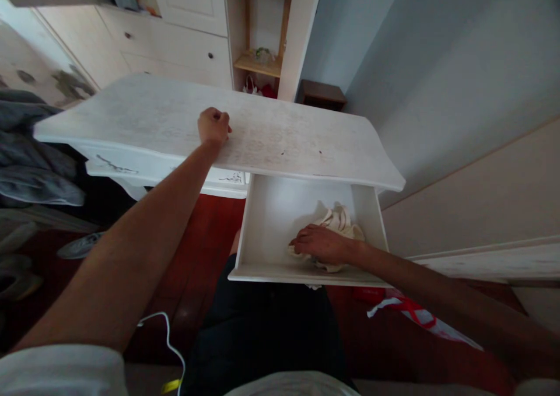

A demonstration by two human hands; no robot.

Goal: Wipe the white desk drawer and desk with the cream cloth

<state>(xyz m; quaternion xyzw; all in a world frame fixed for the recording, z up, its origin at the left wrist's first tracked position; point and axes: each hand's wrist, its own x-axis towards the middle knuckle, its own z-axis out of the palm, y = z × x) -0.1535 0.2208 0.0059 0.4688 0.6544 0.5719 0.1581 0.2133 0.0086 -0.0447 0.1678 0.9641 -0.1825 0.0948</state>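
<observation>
My left hand [213, 126] rests on the worn white tabletop [175, 113] as a loose fist, with nothing visible in its curled fingers. Below and to the right, a white drawer [271, 209] is pulled out from under the top. Inside it lies a crumpled cream cloth [345, 224], bunched toward the drawer's right side. My right hand [321, 243] reaches in from the right, its fingers curled over the cloth's near left part. The palm and fingertips are partly hidden.
Behind the table stand a white cabinet [175, 40] and an open shelf unit [262, 63]. Grey clothing [35, 151] hangs at the left. A shoe [81, 246], a white cable [168, 332] and a red-and-white bag [420, 314] lie on the red floor [201, 238]. A wall borders the right.
</observation>
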